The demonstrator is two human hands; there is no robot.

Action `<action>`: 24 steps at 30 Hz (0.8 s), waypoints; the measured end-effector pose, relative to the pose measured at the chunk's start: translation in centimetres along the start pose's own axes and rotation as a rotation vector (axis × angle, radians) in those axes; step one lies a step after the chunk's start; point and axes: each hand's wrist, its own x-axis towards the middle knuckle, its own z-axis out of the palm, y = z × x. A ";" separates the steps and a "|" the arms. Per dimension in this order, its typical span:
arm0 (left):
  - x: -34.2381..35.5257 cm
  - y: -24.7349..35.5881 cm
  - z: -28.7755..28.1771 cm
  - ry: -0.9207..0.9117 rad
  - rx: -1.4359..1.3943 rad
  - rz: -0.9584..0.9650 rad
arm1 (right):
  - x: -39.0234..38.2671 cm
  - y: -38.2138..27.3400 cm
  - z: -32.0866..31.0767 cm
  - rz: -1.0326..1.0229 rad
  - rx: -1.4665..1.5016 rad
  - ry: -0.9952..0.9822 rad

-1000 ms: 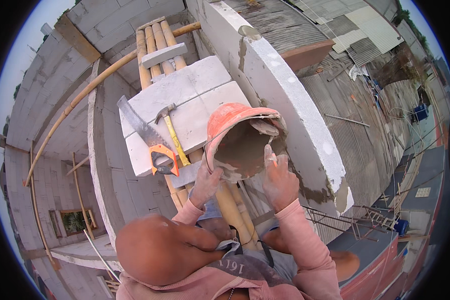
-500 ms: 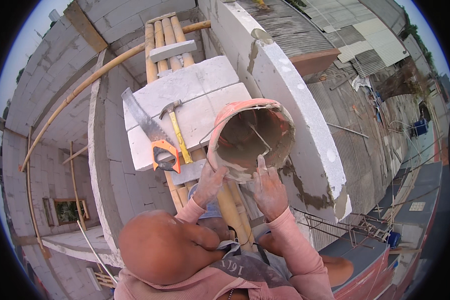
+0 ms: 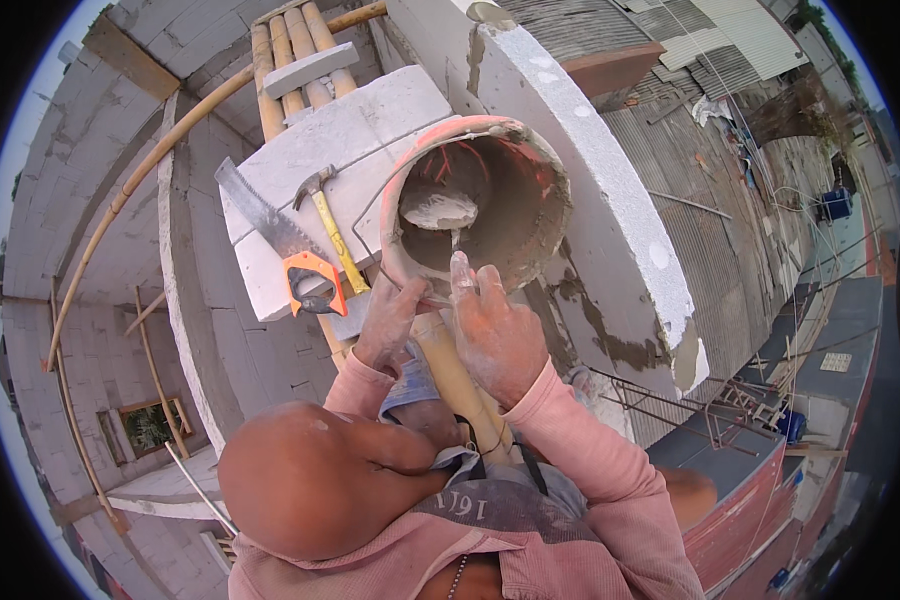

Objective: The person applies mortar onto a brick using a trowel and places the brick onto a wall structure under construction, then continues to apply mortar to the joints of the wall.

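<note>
My left hand (image 3: 388, 322) grips the lower left rim of a mortar-coated orange bucket (image 3: 545, 200), held tilted with its mouth facing up toward me. My right hand (image 3: 495, 330) holds a trowel (image 3: 438, 208) by its thin shank, the blade inside the bucket with grey mortar on it. Behind the bucket, pale blocks (image 3: 315, 135) lie on a bamboo platform (image 3: 440, 365). On them, left of the bucket, rest a handsaw (image 3: 270, 215) with an orange handle and a claw hammer (image 3: 335, 225) with a yellow handle.
A narrow block wall (image 3: 620, 200) with wet mortar runs along my right, with corrugated roofs (image 3: 715, 260) beyond it. A long bamboo pole (image 3: 130, 190) crosses on the left above block-walled rooms (image 3: 110, 350). Rods (image 3: 730, 420) jut out at the lower right.
The bucket has moved upward in the view and further over the blocks. My right hand has shifted left and up, and the trowel blade now lies toward the left inside the bucket.
</note>
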 end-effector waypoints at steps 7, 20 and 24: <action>-0.1 2.8 -1.2 -0.106 -0.140 0.075 | -1.3 5.6 -2.0 -0.051 -0.121 -0.072; 0.9 3.2 -2.6 -0.069 -0.103 0.080 | -0.5 6.9 -0.6 0.001 -0.015 -0.046; 0.9 3.3 -1.8 -0.071 -0.065 0.078 | 2.5 7.0 -0.8 -0.040 0.101 0.209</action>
